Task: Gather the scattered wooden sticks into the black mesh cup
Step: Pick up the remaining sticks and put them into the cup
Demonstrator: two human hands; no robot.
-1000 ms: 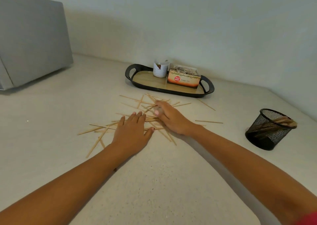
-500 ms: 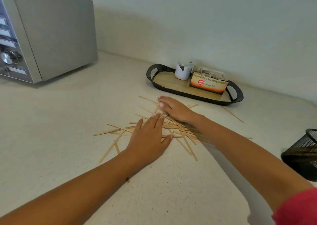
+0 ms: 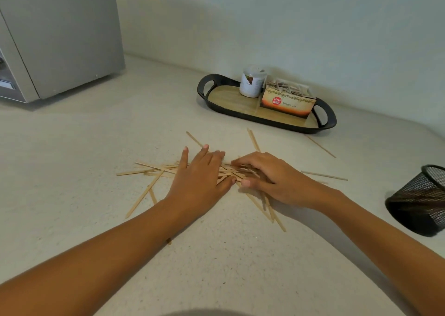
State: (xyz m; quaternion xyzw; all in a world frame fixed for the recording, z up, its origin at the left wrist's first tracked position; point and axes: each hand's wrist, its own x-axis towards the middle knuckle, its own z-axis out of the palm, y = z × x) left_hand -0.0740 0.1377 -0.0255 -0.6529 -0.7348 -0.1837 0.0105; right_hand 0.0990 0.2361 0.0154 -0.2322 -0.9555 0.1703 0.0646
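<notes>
Several thin wooden sticks (image 3: pixel 154 171) lie in a loose pile on the beige counter, bunched under and between both hands. My left hand (image 3: pixel 199 178) presses flat on the pile with straight fingers. My right hand (image 3: pixel 272 178) sits just right of it, its fingers and thumb curled around a bunch of sticks. Single sticks lie apart, one to the right (image 3: pixel 323 175) and another near the tray (image 3: pixel 320 146). The black mesh cup (image 3: pixel 414 209) stands tilted at the right edge, partly cut off, with a few sticks inside.
A black-rimmed tray (image 3: pixel 265 120) at the back wall carries a tea box (image 3: pixel 287 103) and a white jar (image 3: pixel 251 82). A grey microwave (image 3: pixel 60 33) fills the far left. Bare counter lies in front of my arms.
My right hand has pulled back from the far side of the pile toward my left hand, raking sticks into a tighter bunch. My left hand slid slightly forward. The view shifted left.
</notes>
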